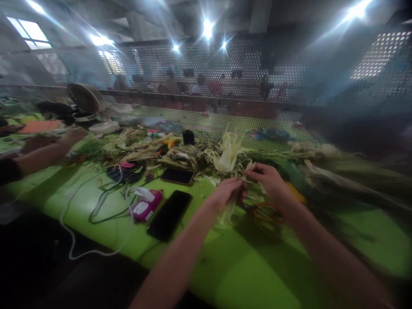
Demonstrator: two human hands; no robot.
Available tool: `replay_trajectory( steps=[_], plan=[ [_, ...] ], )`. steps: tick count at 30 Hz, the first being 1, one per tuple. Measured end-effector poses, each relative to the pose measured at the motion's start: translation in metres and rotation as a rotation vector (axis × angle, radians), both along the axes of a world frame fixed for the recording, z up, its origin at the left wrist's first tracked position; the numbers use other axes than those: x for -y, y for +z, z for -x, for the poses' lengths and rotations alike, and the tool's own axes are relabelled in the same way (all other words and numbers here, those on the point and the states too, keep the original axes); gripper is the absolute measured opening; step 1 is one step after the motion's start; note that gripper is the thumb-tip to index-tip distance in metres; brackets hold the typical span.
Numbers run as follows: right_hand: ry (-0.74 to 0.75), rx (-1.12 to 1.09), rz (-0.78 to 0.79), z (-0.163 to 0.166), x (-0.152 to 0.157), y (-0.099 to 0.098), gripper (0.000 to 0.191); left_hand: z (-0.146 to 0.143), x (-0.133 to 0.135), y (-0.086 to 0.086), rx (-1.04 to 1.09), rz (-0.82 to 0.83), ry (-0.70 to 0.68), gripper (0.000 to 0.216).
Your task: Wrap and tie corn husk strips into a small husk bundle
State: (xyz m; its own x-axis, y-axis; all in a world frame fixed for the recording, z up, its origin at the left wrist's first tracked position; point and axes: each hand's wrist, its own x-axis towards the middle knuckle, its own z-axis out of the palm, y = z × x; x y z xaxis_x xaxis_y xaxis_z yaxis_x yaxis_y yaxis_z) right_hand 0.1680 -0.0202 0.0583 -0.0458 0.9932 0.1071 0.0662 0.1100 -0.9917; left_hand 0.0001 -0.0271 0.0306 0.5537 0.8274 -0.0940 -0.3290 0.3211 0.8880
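My left hand [227, 192] and my right hand [266, 178] meet above the green table [244, 262], both pinched on pale strips of corn husk [248, 168] held between them. A loose husk strip hangs down from my left hand. Just beyond my hands lies a pale bundle of husks [228, 155]. Orange-handled scissors [267, 213] rest on the table under my right wrist.
Two dark phones [169, 214] [177, 175], a pink tissue pack [147, 206], cables [106, 201] and a dark cup [188, 137] sit to the left. Husks and green leaves [325, 171] pile along the back. Another person's forearm [41, 154] lies at far left. A perforated screen [225, 81] stands behind.
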Motion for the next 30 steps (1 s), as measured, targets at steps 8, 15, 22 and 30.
replay_trajectory(
  steps=[8,15,22,30],
  plan=[
    [-0.049,0.023,-0.059,0.001,0.001,-0.002,0.037,-0.003,-0.004,-0.004,0.003,-0.013,0.041,0.022],
    [-0.040,0.447,-0.188,-0.022,-0.015,0.006,0.034,0.000,-0.015,-0.007,0.109,-0.131,0.221,0.019],
    [0.291,1.285,-0.124,-0.042,0.047,0.001,0.023,0.011,-0.021,0.001,0.200,-0.095,0.307,0.019],
    [0.135,1.503,-0.078,-0.040,0.089,-0.040,0.035,0.016,-0.025,0.003,0.262,-0.080,0.311,0.018]
  ],
)
